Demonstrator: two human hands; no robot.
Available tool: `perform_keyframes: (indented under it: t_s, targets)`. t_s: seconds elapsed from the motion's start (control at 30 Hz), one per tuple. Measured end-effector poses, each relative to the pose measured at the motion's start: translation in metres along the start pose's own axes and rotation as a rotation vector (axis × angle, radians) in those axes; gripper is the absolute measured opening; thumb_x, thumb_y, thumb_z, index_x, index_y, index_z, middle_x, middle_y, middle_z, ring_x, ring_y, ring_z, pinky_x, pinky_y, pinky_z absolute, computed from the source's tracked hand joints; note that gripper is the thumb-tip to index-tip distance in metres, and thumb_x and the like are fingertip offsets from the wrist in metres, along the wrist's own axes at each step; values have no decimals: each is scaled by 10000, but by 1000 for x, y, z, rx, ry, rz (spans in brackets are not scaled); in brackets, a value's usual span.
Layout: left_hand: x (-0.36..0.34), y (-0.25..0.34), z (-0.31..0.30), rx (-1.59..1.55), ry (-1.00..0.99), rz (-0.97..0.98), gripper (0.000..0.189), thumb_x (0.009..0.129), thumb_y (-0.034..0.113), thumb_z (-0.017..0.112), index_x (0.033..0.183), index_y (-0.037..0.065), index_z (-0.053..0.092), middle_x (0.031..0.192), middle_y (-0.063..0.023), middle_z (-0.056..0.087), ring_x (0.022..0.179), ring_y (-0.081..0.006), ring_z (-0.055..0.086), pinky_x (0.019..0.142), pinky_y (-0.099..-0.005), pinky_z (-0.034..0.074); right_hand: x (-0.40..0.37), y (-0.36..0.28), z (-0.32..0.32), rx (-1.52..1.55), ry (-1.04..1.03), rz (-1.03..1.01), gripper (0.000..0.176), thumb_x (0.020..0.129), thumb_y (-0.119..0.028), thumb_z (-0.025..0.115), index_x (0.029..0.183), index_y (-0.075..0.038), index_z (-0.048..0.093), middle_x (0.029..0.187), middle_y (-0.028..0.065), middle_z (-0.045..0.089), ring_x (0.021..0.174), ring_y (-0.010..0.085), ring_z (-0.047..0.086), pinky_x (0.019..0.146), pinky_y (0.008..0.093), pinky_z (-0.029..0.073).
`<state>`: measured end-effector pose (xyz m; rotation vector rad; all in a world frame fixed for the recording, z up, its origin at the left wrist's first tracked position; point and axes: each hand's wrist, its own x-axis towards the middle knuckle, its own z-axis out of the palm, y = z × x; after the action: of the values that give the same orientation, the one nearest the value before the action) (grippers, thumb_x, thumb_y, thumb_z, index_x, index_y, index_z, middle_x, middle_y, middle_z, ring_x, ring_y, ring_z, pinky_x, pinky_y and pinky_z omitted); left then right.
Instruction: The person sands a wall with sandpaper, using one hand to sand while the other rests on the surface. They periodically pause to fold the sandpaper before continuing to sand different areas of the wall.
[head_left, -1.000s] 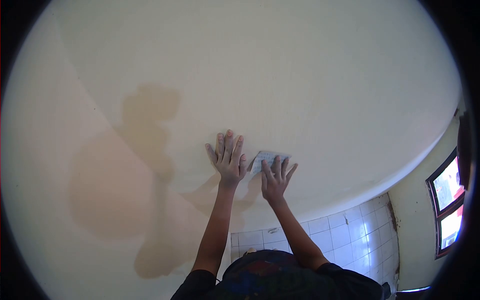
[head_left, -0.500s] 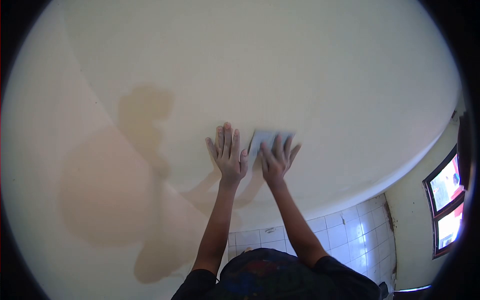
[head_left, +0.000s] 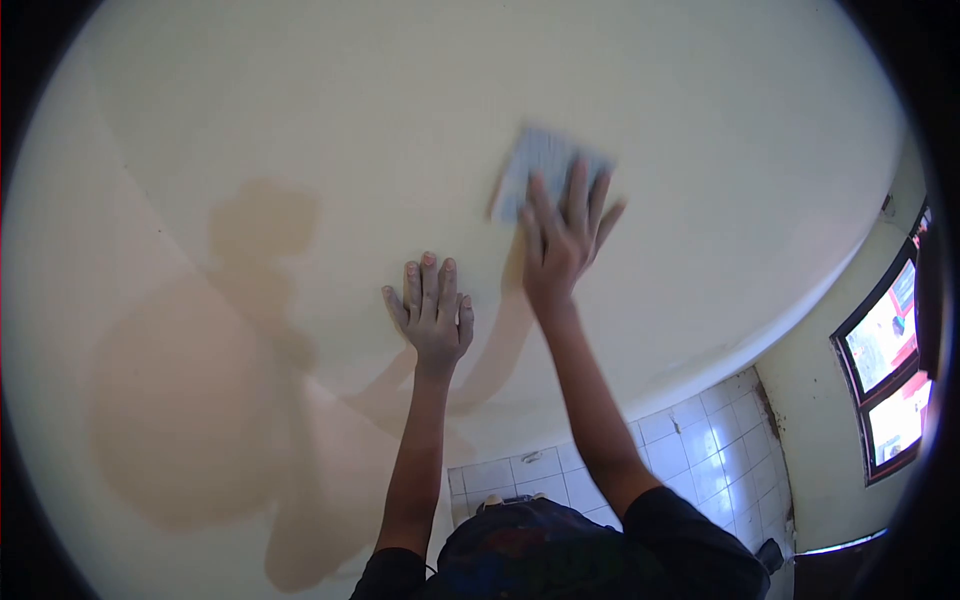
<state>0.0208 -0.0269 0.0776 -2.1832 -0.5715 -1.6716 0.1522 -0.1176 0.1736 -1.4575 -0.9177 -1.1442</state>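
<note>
The sheet (head_left: 535, 158), grey-blue with faint markings, lies against the pale wall (head_left: 710, 230), ahead of the person and above both wrists. Its outline is slightly blurred. The left part shows bare, while the lower right part is under the fingers of the right hand (head_left: 563, 245). That hand's grip is open: the fingers are spread and laid over the sheet, palm towards the wall, rather than closed around it. The thumb is near the sheet's lower edge; whether it touches, I cannot tell.

Lower and to the left, well apart from the sheet, the left hand (head_left: 433, 320) is placed palm towards the wall. Its grip is open too, with nothing seen in it, the fingers pointing up and the thumb set out on the side nearer the right arm. Grey dust or residue seems to coat its fingers.

Brownish shadows (head_left: 180, 400) spread over the wall left of the arms, with narrower ones beside the forearms. Below are the person's dark shirt (head_left: 540, 550) and, past it, a floor (head_left: 690, 445) of light tiles that catch bright glare. At the far right, a dark-framed window (head_left: 885, 335) stands in another wall (head_left: 815, 430), bright light showing through its panes.
</note>
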Motion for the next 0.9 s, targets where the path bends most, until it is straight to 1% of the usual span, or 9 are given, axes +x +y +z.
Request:
perform_keyframes:
  t_s: [0.13,0.2,0.37,0.43,0.6,0.7,0.8,0.87,0.9]
  targets:
    - [5,6,-12,-37,-65,-34,464,965,297,389,1358,72,490,1487,-154,350,1427,-330,210,1135,-557,-17,-192,56,-9,-28,-201,32,326,842,-226,640,1148,-119,675,1459,210,366,1386,463,216,1097,648,40]
    - [16,11,-16,-33,-72,-41,452,950,300,417,1367,142,490,1486,-117,363,1420,-307,238,1127,-576,-27,-210,62,-24,-53,-268,37,333,843,-236,639,1154,-121,668,1463,211,359,1387,456,218,1094,655,38]
    - [74,19,-21,52,-118,60,439,935,314,453,1371,282,492,1484,-43,383,1410,-278,273,1096,-640,-42,-199,61,-34,-163,-367,27,470,836,-326,661,1286,-222,578,1466,158,376,1380,414,270,1084,673,77]
    - [90,24,-17,134,-94,102,438,941,342,454,1379,340,467,1488,3,377,1404,-268,287,1088,-659,-23,-183,56,-34,-143,-340,167,586,833,-316,654,1374,-176,479,1484,153,350,1393,402,249,1097,653,56]
    - [66,15,2,207,-121,179,444,935,362,471,1378,346,463,1506,-25,344,1413,-303,253,1089,-664,21,-144,50,-31,-92,-200,359,689,801,-200,639,1425,-69,379,1502,145,325,1416,392,193,1112,623,35]
    - [33,21,11,210,-168,239,451,936,377,470,1385,342,454,1502,-11,350,1413,-300,254,1085,-671,33,-140,58,-46,-110,-213,365,605,848,-96,582,1420,-63,387,1490,171,336,1401,377,247,1121,598,85]
    - [-4,32,20,190,-226,279,461,937,384,469,1392,315,451,1498,0,357,1412,-292,256,1077,-678,46,-125,54,-71,140,-125,441,515,900,6,486,1405,-63,411,1469,178,368,1365,337,345,1118,513,228]
    - [-35,30,28,165,-263,292,467,937,385,468,1395,297,450,1497,1,359,1412,-286,258,1073,-681,58,-101,29,-93,432,-13,762,454,943,37,401,1391,-32,417,1432,169,427,1312,289,431,1070,411,353]
    - [-50,33,32,154,-305,315,476,939,380,464,1404,280,439,1498,-6,357,1411,-268,261,1064,-687,76,-105,35,-97,424,-9,766,454,943,37,401,1391,-32,417,1432,169,427,1312,289,431,1070,411,353]
